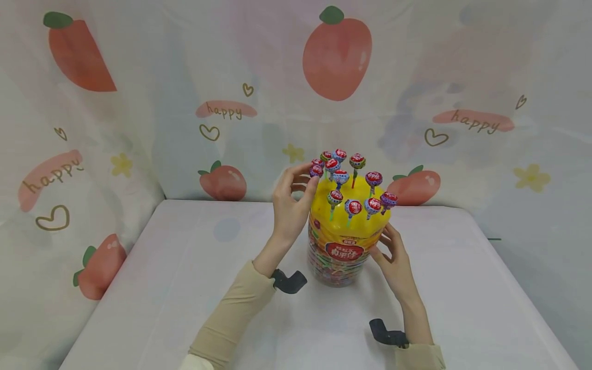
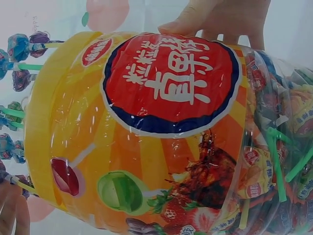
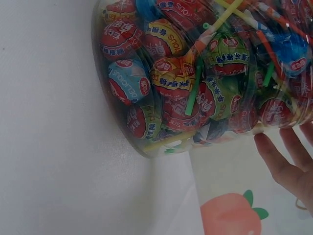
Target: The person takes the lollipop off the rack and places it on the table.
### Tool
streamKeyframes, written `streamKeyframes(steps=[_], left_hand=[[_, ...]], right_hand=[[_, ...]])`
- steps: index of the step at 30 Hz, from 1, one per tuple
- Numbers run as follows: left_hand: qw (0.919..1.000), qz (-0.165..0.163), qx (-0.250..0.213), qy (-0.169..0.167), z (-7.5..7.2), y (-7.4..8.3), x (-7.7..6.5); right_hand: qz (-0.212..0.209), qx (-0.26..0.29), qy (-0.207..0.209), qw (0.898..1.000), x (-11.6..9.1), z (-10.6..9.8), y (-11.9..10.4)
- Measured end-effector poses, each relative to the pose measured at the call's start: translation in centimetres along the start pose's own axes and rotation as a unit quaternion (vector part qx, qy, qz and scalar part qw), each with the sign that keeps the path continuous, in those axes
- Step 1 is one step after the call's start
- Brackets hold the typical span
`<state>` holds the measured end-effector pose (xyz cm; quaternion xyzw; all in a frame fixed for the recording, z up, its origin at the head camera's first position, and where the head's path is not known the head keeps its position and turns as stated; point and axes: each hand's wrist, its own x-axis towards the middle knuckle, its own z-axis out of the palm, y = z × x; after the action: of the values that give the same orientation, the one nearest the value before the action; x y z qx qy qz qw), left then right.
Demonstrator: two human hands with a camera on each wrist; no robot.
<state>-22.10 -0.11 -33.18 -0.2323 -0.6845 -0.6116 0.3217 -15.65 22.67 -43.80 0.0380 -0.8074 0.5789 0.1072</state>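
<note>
A clear plastic jar (image 1: 335,270) full of wrapped lollipops stands on the table, its label yellow and orange with a red oval. Several lollipops stick up from its domed yellow lid (image 1: 361,228), their sticks set into it. My left hand (image 1: 293,208) is at the lid's left side, thumb and fingers pinching the wrapped head of a purple lollipop (image 1: 316,170) at the rim. Lower down, my right hand (image 1: 395,262) holds the jar's right side, thumb toward the front and fingers behind. In the right wrist view its fingertips (image 3: 264,142) touch the jar wall.
The table (image 1: 208,267) has a white cover. Behind it and to the left hangs a pale cloth backdrop (image 1: 277,61) printed with peaches, hearts and the word happy. Dark wrist mounts (image 1: 290,281) stick out from both forearms near the table.
</note>
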Motion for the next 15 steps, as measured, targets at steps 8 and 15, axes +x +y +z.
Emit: streamKeyframes(steps=[8, 15], left_hand=[[0.9992, 0.036, 0.013, 0.012, -0.34, 0.35, 0.2], [0.9993, 0.032, 0.002, 0.018, -0.76, 0.67, 0.08]], right_hand=[[0.004, 0.002, 0.0, 1.0, -0.1, 0.01, -0.1], [0.002, 0.002, 0.0, 1.0, -0.11, 0.01, -0.34]])
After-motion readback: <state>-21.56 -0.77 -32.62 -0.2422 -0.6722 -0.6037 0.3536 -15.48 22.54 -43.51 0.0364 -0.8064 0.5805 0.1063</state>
